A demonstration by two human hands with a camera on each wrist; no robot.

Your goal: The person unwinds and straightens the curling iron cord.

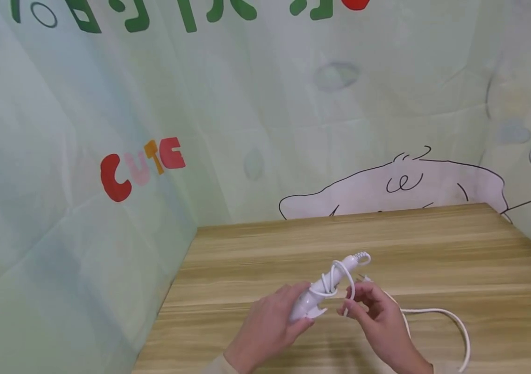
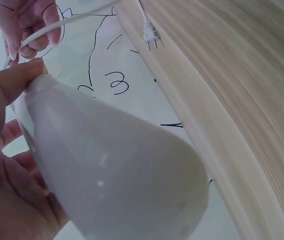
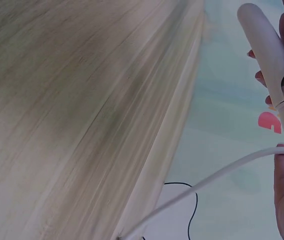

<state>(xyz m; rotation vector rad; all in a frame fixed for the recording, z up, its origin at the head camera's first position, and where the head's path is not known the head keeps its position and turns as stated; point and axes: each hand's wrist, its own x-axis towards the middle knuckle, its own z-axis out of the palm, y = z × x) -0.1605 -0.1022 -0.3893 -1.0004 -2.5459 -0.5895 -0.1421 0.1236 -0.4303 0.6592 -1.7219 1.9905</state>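
A white curling iron is held tilted over the table, its cord end pointing up and to the right. My left hand grips it round the lower part, near a small lever that sticks out. Several loops of white cord wrap round its handle. With thumb and fingers, my right hand pinches the cord just right of the handle. The left wrist view shows the smooth rounded body up close. A two-pin plug shows beyond the right hand.
Under the hands is a wood-grain table. From the right hand, a loose length of cord curves over its right side. A printed cloth backdrop with cartoon drawings and letters stands behind the table and along its left side.
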